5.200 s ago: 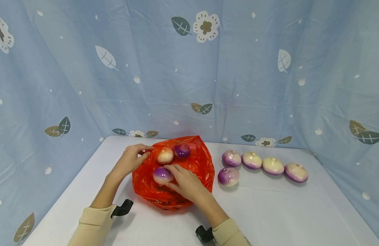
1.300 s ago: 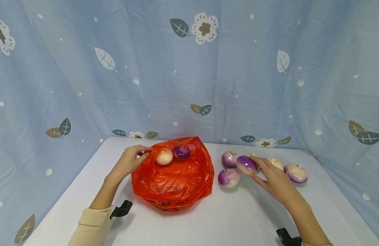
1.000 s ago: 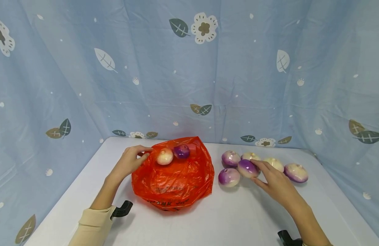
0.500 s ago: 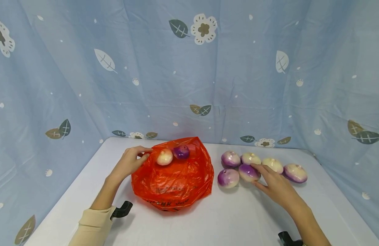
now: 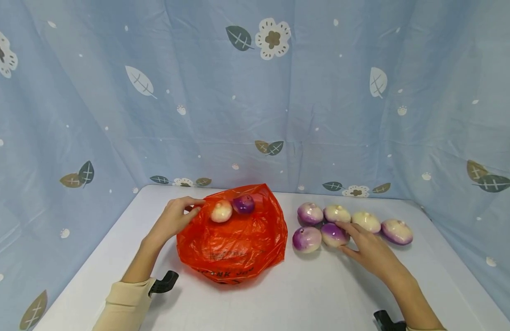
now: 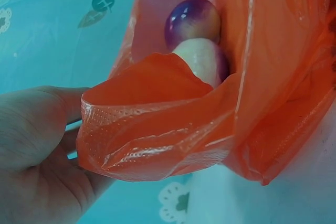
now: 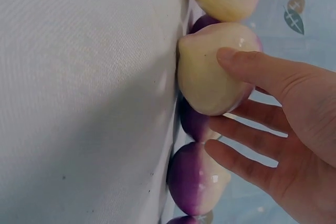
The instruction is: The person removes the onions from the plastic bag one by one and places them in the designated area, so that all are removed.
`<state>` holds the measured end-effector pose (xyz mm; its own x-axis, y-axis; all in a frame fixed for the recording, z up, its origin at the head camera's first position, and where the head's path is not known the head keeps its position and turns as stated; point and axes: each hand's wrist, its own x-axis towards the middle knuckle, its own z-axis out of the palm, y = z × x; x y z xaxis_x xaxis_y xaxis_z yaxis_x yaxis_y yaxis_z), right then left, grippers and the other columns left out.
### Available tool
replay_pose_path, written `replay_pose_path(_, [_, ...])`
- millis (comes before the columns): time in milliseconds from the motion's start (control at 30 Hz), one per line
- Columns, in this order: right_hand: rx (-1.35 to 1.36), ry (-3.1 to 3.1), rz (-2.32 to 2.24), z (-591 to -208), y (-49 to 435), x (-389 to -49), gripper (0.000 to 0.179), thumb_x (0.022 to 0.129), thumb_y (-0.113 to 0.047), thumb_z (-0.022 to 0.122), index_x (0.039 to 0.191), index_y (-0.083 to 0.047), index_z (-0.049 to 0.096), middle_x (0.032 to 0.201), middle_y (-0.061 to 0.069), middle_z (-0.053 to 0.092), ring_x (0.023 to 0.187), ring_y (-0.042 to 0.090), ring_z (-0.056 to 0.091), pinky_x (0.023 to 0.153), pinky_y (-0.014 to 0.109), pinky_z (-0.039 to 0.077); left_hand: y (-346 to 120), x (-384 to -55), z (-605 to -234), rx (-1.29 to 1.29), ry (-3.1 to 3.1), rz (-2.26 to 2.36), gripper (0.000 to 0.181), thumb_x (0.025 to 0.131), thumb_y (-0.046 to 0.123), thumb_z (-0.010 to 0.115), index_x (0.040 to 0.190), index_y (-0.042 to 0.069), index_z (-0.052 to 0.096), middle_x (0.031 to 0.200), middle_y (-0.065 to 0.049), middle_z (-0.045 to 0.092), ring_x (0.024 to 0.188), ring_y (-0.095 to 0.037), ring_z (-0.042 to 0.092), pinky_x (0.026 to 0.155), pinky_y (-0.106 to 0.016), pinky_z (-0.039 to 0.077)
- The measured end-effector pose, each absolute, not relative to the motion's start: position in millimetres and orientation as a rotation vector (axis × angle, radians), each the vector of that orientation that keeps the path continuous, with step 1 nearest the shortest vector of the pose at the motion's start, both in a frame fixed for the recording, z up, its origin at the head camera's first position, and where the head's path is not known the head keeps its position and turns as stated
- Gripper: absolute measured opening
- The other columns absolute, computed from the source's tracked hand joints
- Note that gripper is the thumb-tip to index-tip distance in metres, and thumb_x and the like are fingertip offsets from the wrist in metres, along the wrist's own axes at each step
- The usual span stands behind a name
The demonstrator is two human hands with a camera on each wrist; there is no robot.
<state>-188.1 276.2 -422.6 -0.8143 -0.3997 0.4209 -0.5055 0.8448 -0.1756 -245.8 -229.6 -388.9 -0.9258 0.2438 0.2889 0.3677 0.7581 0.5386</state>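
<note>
At the bag's (image 5: pixel 248 236) left side, your left grip (image 5: pixel 177 216) has thumb and fingers closed on its edge, with the mouth open. Inside the bag, toward the back, lie the pale onion (image 5: pixel 221 211) and, just right of it, the dark onion (image 5: pixel 243 204). Right of the bag, its right edge near, sits the front onion (image 5: pixel 306 239); keep any swing toward the bag high enough to pass over both. Next along, farther from the bag, is the held onion (image 5: pixel 333 233), between the thumb and fingers of your right grip (image 5: pixel 364 243), spread only as wide as the onion. The step in hand looks like settling that onion into place; the next move would call for parting thumb and fingers evenly and backing off without rolling its neighbours. Behind these, the four-onion back row (image 5: pixel 337 212) reaches farther right of the bag, with the table's (image 5: pixel 341 289) far edge and the curtain (image 5: pixel 341 115) beyond it. Your open room is right of the bag, on your own side of the onions.
</note>
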Motion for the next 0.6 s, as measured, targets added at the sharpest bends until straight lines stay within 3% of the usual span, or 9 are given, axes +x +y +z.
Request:
replay_pose_path(300, [0.645,-2.693,0.413,-420.7,276.1,-186.8,0.058,0.077,-0.020,0.082,0.129,-0.008,0.058,0.115,0.016,0.068,0.098,0.032,0.069,0.081,0.050,0.057,-229.9,-246.6,-388.4,-0.495,-2.750,-0.895,0.025,0.094,0.006,0.061,0.117,0.008,0.072,0.112,-0.013,0.072,0.091,-0.027,0.065,0.067,-0.027,0.055])
replay_pose_path(600, [0.646,-2.705,0.414,-422.0,276.0,-187.2,0.058,0.078,-0.023,0.082,0.128,-0.008,0.059,0.112,0.015,0.068,0.095,0.030,0.069,0.078,0.048,0.058,-230.6,-245.8,-389.2,-0.484,-2.756,-0.911,0.026,0.094,0.007,0.062,0.118,0.007,0.071,0.113,-0.014,0.072,0.094,-0.028,0.064,0.075,-0.038,0.060])
